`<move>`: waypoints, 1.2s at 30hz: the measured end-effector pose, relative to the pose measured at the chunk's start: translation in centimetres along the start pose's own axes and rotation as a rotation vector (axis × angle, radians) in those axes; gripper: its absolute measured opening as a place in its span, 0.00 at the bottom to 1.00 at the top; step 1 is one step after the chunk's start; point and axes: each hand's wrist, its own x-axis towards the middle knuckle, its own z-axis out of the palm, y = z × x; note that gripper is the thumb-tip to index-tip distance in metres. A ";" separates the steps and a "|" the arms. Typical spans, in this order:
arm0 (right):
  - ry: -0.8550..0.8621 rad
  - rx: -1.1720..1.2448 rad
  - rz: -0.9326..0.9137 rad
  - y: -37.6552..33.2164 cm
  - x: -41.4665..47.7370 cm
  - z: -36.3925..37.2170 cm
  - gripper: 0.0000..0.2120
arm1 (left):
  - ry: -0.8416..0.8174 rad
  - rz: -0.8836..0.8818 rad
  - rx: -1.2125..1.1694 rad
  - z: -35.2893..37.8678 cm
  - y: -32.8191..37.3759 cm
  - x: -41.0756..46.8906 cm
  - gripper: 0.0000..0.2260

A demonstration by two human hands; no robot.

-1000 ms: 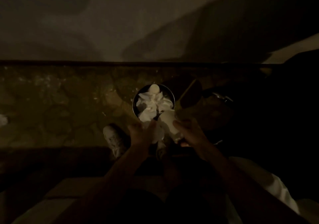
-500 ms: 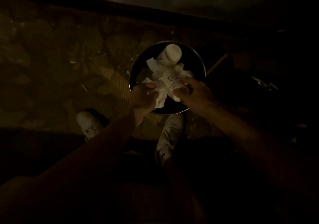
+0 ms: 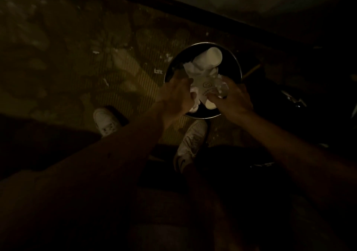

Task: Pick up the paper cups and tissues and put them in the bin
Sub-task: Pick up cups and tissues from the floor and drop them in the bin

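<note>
Both hands now lower over the bin, left hand fingers clutching tissues, right hand fingers pinching printed paper cup, another cup at bin's far side.

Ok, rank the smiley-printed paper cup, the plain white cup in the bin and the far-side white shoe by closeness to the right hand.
1. Smiley-printed paper cup: at the right hand.
2. Plain white cup: deeper in the bin.
3. White shoe: far left, on the floor.

White cups, tissues atop bin
</note>
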 end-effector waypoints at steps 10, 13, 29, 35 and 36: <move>-0.141 0.206 -0.139 -12.6 -13.9 -8.8 0.06 | 0.014 -0.066 -0.323 -22.9 3.5 -10.5 0.12; -0.169 0.244 -0.246 -20.6 -21.5 -12.1 0.05 | 0.145 0.012 -0.367 -34.4 5.6 -17.1 0.11; -0.507 0.136 -0.824 -52.7 -46.3 -10.9 0.03 | 0.680 -0.173 -0.683 -60.5 -4.7 -51.7 0.13; -0.803 -0.127 -0.826 -61.6 -43.5 -2.0 0.06 | 0.744 -0.515 -1.011 -59.0 -14.8 -53.0 0.11; -0.845 -0.160 -0.823 -63.5 -42.8 -0.4 0.06 | 0.769 -0.562 -1.059 -59.1 -16.1 -52.8 0.10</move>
